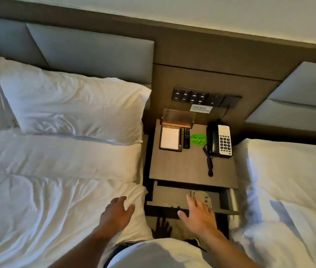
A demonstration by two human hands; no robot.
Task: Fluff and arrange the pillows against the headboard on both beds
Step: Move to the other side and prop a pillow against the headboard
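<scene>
Both hands empty, fingers spread — left hand (117,210) over the left bed's duvet (56,200), right hand (197,213) above the open drawer (172,198). Pillow (72,105) leans on the headboard (87,53), creased. Best gripped at both ends, shaken, then set square.

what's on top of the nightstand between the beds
On the nightstand: a notepad holder, a remote, a green leaf disc and a phone. The open drawer's back is hidden beneath it.

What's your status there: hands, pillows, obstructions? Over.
Left hand and right hand open, empty. Pillow lies flat below headboard, not propped. Nightstand stands directly ahead.
</scene>
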